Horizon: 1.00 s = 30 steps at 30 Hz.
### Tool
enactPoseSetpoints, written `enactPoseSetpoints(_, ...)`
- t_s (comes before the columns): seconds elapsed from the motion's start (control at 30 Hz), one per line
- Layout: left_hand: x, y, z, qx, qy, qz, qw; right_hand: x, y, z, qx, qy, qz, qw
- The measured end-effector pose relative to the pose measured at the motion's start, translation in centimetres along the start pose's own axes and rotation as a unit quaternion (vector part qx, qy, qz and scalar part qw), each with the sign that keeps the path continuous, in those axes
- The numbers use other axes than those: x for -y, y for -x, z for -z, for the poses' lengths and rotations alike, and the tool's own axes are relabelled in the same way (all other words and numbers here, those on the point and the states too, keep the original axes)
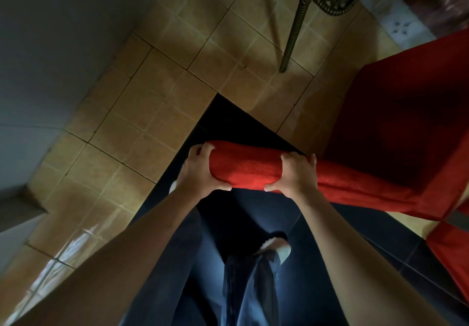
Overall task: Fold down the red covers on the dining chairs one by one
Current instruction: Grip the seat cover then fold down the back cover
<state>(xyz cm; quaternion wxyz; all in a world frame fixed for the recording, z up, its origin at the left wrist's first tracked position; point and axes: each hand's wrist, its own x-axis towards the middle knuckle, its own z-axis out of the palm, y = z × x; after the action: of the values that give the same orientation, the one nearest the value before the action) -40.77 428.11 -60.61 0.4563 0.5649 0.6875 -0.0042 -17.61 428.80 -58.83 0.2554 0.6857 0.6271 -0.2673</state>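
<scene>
A red fabric cover (pixel 243 168) wraps the top of a dining chair's backrest in the middle of the view. My left hand (pixel 200 173) grips its left end, fingers curled over the far side and thumb underneath. My right hand (pixel 297 173) grips the cover a little further right in the same way. The red cloth runs on to the right over the chair's covered seat (pixel 406 122). Below the hands are my dark trousers and a white shoe.
A wicker chair leg (pixel 294 31) stands on the tan tiled floor (pixel 142 112) at the top. A grey wall (pixel 45 46) rises at left. A second red-covered piece (pixel 451 257) shows at the right edge. Dark floor tiles (pixel 380 237) lie under me.
</scene>
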Motion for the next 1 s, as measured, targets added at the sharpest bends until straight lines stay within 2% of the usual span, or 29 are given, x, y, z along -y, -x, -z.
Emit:
enactPoseSetpoints(0.3, 0.9, 0.3, 0.3, -0.001, 0.02, -0.036, 0.999, -0.1, 0.5, 0.0, -0.028, -0.021, -0.013, 0.999)
enactPoseSetpoints(0.53, 0.7, 0.1, 0.3, -0.015, 0.015, -0.034, 0.999, 0.1, 0.4, -0.1, 0.004, 0.002, -0.044, 0.999)
enactPoseSetpoints(0.7, -0.3, 0.5, 0.4, -0.028, 0.008, -0.053, 0.998, -0.7, 0.8, 0.4, -0.046, 0.002, -0.054, 0.997)
enactPoseSetpoints(1.0, -1.5, 2.1, 1.8, -0.035, 0.0, -0.061, 0.997, -0.6, 2.6, 3.0, -0.028, 0.0, -0.052, 0.998)
